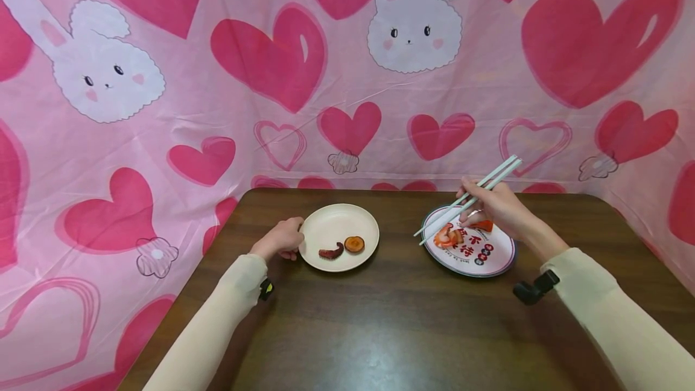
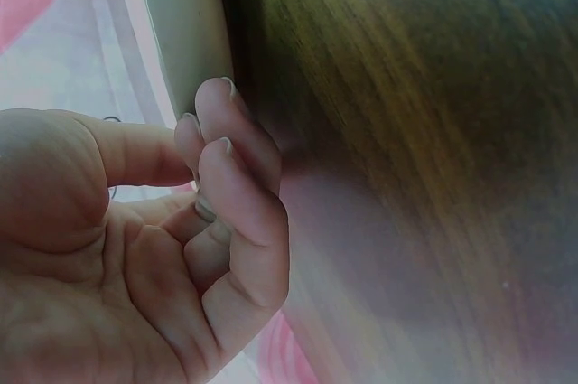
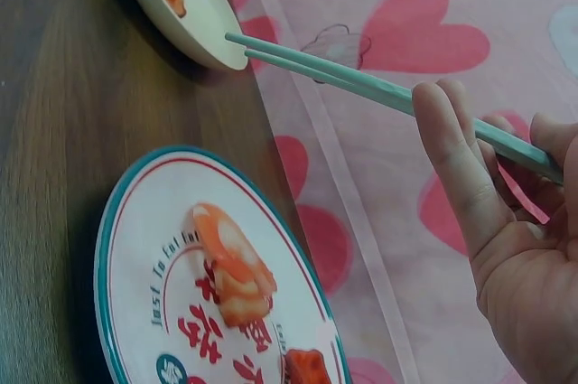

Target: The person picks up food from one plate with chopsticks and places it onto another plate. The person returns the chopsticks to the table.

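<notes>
At the left edge of the cream plate (image 1: 336, 222), my left hand (image 1: 279, 239) pinches the rim, thumb on one side and fingers curled against the other. On that plate lie a dark red curled octopus tentacle (image 1: 332, 251) and a round brown slice (image 1: 355, 244). My right hand (image 1: 502, 207) holds a pair of pale green chopsticks (image 3: 361, 86) over the printed plate (image 1: 502, 256). Their tips are close together, pointing left with nothing between them. A shrimp (image 3: 233, 262) and an orange-red piece (image 3: 308, 368) lie on the printed plate, the latter partly hidden by the hand in the head view.
Both plates stand near the far edge of a brown wooden table (image 1: 347, 330), side by side with a gap between them. A pink cloth (image 1: 347, 65) with hearts and rabbits hangs behind and to the left.
</notes>
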Action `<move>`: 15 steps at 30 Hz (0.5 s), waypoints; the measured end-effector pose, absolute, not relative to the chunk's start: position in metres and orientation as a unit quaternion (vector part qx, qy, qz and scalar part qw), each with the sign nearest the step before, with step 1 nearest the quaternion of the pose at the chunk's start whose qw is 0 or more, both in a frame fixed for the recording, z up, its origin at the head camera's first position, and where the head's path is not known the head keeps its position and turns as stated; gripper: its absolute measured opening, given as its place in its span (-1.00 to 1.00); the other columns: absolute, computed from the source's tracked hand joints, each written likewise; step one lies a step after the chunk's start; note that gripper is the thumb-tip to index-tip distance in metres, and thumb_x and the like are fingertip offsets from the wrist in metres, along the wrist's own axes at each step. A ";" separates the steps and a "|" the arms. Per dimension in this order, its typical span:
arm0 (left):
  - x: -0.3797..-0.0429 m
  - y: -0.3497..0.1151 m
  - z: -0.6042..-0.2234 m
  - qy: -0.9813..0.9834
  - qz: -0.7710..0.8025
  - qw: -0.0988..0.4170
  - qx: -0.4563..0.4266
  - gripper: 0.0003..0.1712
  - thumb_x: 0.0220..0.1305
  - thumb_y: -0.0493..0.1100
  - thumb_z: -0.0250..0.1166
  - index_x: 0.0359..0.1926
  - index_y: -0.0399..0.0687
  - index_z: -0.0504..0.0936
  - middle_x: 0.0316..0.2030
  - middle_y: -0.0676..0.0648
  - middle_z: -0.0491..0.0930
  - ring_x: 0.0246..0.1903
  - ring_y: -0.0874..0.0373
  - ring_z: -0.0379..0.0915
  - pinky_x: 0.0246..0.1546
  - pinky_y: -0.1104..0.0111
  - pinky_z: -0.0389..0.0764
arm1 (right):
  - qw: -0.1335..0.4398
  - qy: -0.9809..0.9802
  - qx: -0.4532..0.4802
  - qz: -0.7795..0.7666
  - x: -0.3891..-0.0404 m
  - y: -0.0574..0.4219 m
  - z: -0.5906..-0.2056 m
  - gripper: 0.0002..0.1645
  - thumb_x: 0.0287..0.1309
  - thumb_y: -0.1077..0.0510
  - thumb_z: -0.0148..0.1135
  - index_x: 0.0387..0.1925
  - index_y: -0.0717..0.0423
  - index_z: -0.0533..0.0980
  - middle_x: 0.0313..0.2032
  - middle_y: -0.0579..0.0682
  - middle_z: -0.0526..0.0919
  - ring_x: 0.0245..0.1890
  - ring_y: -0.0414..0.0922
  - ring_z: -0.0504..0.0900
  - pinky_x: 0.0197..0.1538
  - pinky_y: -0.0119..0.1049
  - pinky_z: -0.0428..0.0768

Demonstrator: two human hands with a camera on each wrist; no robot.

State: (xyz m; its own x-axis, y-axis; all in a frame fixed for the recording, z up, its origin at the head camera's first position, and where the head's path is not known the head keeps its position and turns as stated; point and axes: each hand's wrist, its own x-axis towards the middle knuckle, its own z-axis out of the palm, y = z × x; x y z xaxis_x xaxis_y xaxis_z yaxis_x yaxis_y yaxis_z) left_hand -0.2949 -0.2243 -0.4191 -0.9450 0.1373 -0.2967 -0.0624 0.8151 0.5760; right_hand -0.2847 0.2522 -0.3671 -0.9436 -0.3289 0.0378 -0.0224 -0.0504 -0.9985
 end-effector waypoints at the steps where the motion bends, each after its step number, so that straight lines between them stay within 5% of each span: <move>1: -0.295 -0.224 -0.419 0.938 0.304 0.164 0.020 -0.44 0.42 -0.33 0.07 0.41 -0.31 0.37 -0.41 -0.22 0.55 -0.59 0.01 0.58 -0.57 0.24 0.69 | 0.107 0.679 -0.133 -0.714 -0.284 0.254 -0.367 -0.61 0.61 0.00 0.08 -0.21 0.20 0.65 -0.40 0.15 0.73 -0.49 -0.01 0.77 -0.28 -0.07 0.78; 15: -0.297 -0.224 -0.420 0.939 0.302 0.162 0.018 -0.47 0.43 -0.34 0.05 0.39 -0.31 0.39 -0.46 -0.22 0.55 -0.61 0.03 0.58 -0.60 0.25 0.67 | 0.095 0.655 -0.149 -0.735 -0.279 0.282 -0.369 -0.62 0.64 0.09 0.02 -0.22 0.18 0.68 -0.39 0.19 0.74 -0.48 -0.02 0.78 -0.29 -0.04 0.77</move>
